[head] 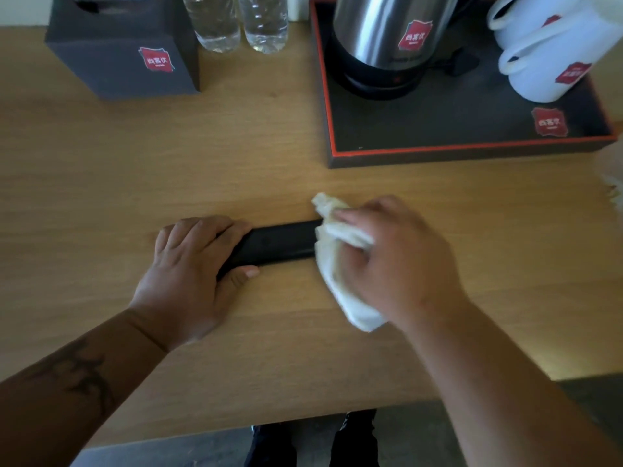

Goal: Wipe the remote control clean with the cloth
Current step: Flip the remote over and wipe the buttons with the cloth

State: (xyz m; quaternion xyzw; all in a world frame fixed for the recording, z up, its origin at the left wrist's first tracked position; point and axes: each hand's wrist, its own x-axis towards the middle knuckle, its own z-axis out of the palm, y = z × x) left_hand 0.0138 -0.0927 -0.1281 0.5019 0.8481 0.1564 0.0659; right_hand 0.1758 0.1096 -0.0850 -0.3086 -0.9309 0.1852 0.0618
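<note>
Left hand (188, 264) pins the left end of the remote control (279, 244), flat mid-desk (101, 183), its grip curled round it; right hand (397, 261) clutches the cloth (340, 264) bunched over the right end. Risk: a hard stroke could skid the remote out of that hold. Plenty of bare wood left and near, but the tray (472, 151) sits close on the far right.

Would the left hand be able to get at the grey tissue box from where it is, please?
Probably yes. The left hand holds the remote control down, and only bare table lies between it and the tissue box straight beyond. It would have to let go of the remote first.
</note>
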